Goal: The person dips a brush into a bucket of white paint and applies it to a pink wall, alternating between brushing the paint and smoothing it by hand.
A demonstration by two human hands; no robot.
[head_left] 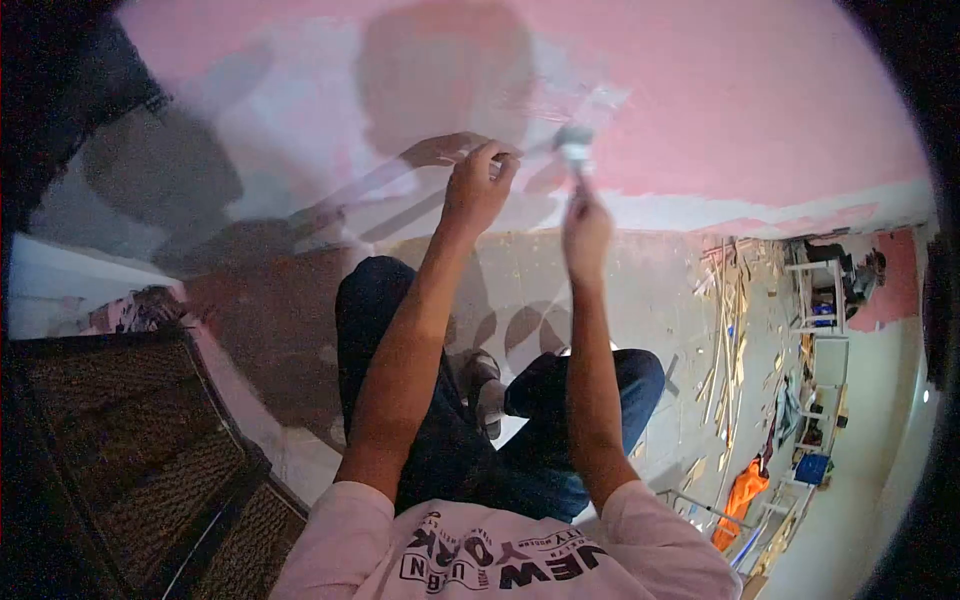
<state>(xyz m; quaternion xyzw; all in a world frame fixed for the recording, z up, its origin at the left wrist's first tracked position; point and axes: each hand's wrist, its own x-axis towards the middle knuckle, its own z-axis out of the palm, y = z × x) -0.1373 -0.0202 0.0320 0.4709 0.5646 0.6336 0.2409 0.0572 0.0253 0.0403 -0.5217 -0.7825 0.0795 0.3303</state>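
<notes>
My right hand [587, 235] is wrapped round the handle of a paintbrush [577, 150], its head up against the wall; both are slightly blurred. The wall [720, 120] is pink, with whitish patches and a white band along its foot. Wet-looking streaks show on it beside the brush head. To the left, my left hand [480, 185] is raised close to the wall with fingers curled together. Whether anything small is pinched in them is hidden. Shadows of my head, arms and hands fall across the wall.
I squat on a grey floor [640, 300]. Thin wood strips [725, 340] and scraps lie to the right, with an orange cloth [740, 503] and cluttered white shelving [818, 295] beyond. A dark mesh-like panel [140, 450] stands at the lower left.
</notes>
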